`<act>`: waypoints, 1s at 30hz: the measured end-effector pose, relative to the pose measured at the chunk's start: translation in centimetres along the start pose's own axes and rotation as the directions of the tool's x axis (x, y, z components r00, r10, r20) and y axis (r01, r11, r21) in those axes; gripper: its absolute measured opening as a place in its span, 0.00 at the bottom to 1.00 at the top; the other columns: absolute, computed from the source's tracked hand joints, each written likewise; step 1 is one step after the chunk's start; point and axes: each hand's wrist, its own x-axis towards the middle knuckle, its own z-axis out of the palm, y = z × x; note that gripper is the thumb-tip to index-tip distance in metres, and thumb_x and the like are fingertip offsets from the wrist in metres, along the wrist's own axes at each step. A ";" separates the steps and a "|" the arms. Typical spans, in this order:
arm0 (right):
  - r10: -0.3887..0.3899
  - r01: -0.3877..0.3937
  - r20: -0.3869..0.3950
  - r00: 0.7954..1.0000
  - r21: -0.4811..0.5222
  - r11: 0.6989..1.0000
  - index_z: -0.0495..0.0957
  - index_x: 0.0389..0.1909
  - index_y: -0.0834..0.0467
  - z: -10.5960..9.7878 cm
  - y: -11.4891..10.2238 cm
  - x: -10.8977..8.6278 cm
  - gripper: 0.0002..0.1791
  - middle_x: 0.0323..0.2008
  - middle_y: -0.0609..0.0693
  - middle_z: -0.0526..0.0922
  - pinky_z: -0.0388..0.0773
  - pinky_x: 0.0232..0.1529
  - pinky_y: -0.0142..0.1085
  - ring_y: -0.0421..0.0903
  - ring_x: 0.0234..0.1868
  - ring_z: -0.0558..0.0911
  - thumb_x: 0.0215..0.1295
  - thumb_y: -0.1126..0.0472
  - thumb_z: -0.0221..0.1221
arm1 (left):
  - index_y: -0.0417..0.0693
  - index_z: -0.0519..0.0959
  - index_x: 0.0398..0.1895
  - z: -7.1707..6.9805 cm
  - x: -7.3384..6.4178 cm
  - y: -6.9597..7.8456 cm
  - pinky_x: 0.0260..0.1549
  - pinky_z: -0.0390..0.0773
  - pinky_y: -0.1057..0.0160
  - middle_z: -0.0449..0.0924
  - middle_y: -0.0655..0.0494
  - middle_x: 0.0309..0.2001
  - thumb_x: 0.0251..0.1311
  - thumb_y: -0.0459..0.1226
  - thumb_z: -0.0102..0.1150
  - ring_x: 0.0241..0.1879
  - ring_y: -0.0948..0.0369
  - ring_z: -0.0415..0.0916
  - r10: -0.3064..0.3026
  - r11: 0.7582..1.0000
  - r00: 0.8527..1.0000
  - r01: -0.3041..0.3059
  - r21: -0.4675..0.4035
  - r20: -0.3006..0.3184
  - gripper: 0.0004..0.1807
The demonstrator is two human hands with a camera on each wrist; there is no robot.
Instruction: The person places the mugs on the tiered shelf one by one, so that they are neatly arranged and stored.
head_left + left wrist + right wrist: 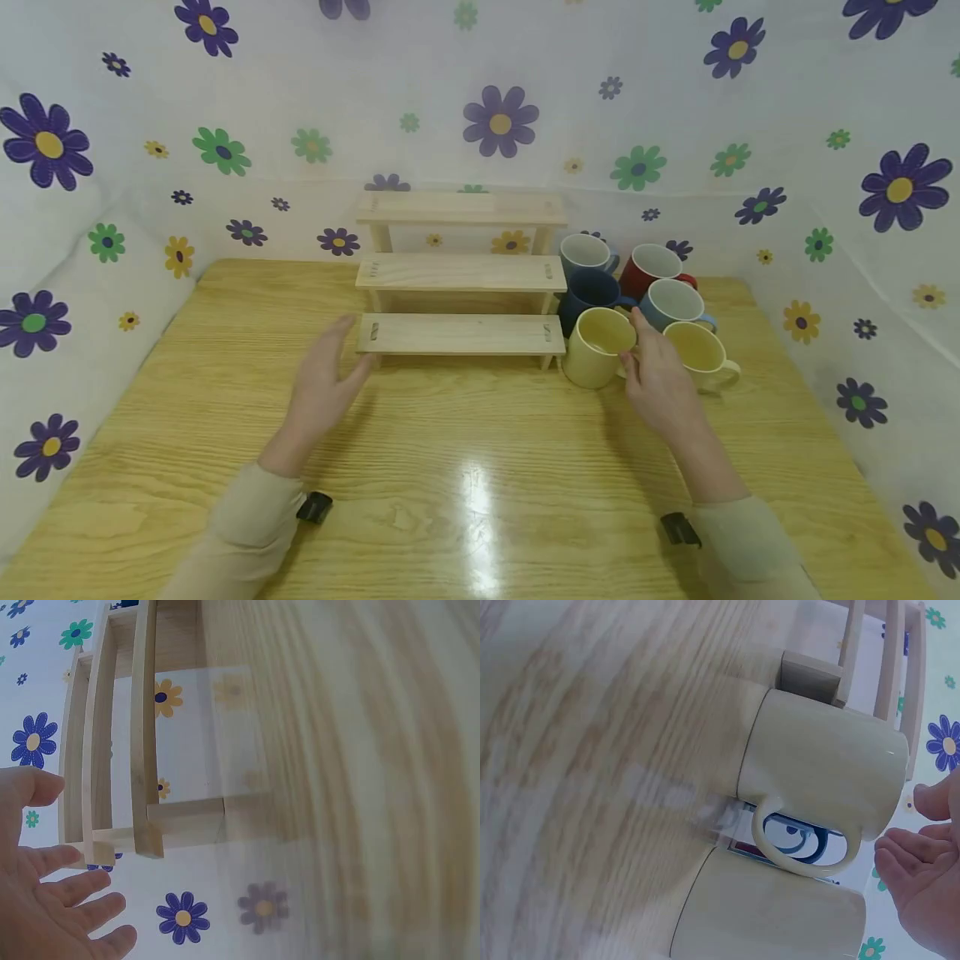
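Note:
A three-tier wooden step shelf (461,333) stands on the table. My left hand (322,387) is beside the left end of its lowest tier, fingers spread and holding nothing. In the left wrist view, those fingertips overlap the shelf's end. Next to the shelf's right end, a pale yellow mug (587,362) stands upright. Over at that mug's handle side is my right hand (662,379), its fingers loosely extended near the rim. From the right wrist, the fingers show just beyond the rim and the handle (769,844) loop is free of them. A second yellow mug (701,354) stands right of this hand.
Behind the yellow mugs stand a dark blue mug (581,302), a grey-blue mug (573,267), a red mug (637,279) and a light blue mug (667,315), packed close together. A flower-print cloth (570,150) hangs around the wooden table (420,467).

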 end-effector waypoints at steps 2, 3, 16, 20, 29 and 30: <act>0.018 -0.018 0.023 1.000 0.001 1.000 0.45 0.73 0.66 0.0 0.1 0.1 0.34 0.66 0.69 0.59 0.59 0.61 0.60 0.67 0.65 0.61 0.72 0.65 0.49 | 0.39 0.55 0.72 0.4 0.2 0.0 0.65 0.51 0.42 0.55 0.39 0.71 0.68 0.42 0.53 0.70 0.43 0.50 -0.041 0.998 0.999 0.042 -0.051 0.020 0.34; 0.025 -0.025 0.034 0.999 -0.004 1.000 0.45 0.73 0.66 0.0 0.2 0.1 0.34 0.66 0.70 0.59 0.59 0.61 0.60 0.67 0.64 0.61 0.73 0.65 0.49 | 0.40 0.54 0.73 0.5 0.3 0.1 0.65 0.50 0.42 0.53 0.41 0.71 0.68 0.43 0.53 0.70 0.44 0.49 -0.066 0.994 0.997 0.069 -0.086 0.032 0.35; 0.118 -0.115 0.105 0.987 -0.028 0.993 0.35 0.74 0.67 0.4 0.7 0.0 0.41 0.66 0.73 0.56 0.57 0.63 0.59 0.68 0.66 0.58 0.74 0.54 0.48 | 0.45 0.56 0.73 2.4 1.2 -1.1 0.68 0.51 0.55 0.53 0.49 0.72 0.68 0.40 0.54 0.72 0.55 0.47 -0.179 0.895 0.984 0.161 -0.416 -0.004 0.33; 0.104 -0.098 0.095 0.990 -0.066 0.993 0.37 0.73 0.69 0.4 0.7 0.1 0.41 0.61 0.75 0.62 0.59 0.62 0.59 0.69 0.62 0.63 0.74 0.53 0.49 | 0.40 0.59 0.71 3.1 1.4 -2.0 0.67 0.53 0.54 0.56 0.47 0.71 0.67 0.37 0.55 0.71 0.53 0.49 -0.153 0.912 0.987 0.120 -0.393 -0.052 0.31; 0.123 -0.112 0.127 0.984 -0.091 0.990 0.43 0.73 0.70 1.2 0.7 0.0 0.42 0.57 0.74 0.69 0.60 0.60 0.62 0.70 0.57 0.69 0.73 0.44 0.45 | 0.32 0.57 0.70 2.7 0.9 -0.7 0.67 0.52 0.51 0.55 0.39 0.70 0.67 0.30 0.53 0.71 0.47 0.49 -0.136 0.895 0.990 0.105 -0.433 -0.041 0.31; 0.125 -0.117 0.118 0.985 -0.068 0.991 0.44 0.73 0.70 1.4 0.8 -0.1 0.42 0.57 0.74 0.69 0.58 0.60 0.62 0.70 0.58 0.68 0.73 0.44 0.46 | 0.31 0.57 0.70 2.6 0.9 -0.5 0.67 0.52 0.51 0.55 0.38 0.70 0.67 0.30 0.53 0.70 0.47 0.49 -0.131 0.896 0.991 0.102 -0.432 -0.038 0.30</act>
